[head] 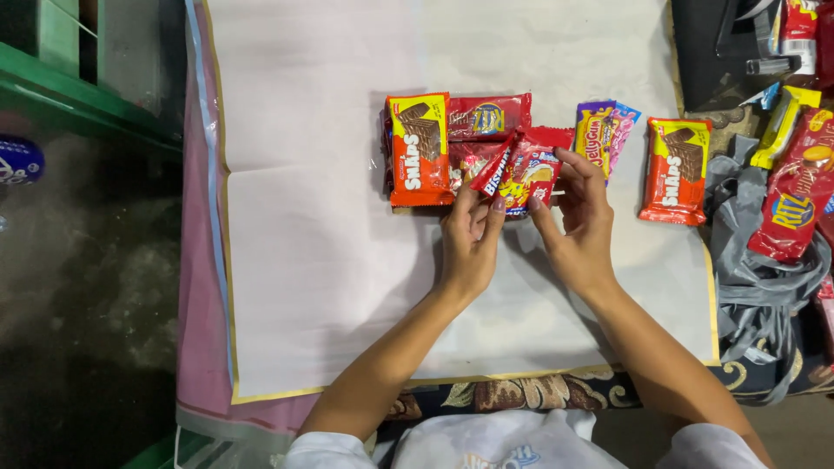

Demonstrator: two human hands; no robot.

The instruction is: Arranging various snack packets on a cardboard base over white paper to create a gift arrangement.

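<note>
Landmark: I take the white sheet of paper [347, 287] as my reference; it lies flat over a pink cloth [198, 287].
Left hand: my left hand [470, 243] is over the sheet's upper middle, fingers pinched together on the lower left edge of a red biscuit packet [532, 169].
Right hand: my right hand [580, 221] grips the same packet's right side, thumb below and fingers behind, so it sits tilted between both hands.
Packet stack: just behind the held packet, a red-and-yellow wafer packet [419, 148] and a red cracker packet [486, 117] lie touching in a tidy cluster.
Spares: a purple candy packet [595, 130] and a second wafer packet [676, 169] lie apart nearer the sheet's right edge.
Off the sheet: a grey plastic bag [751, 260] with more snacks lies past the right edge.
</note>
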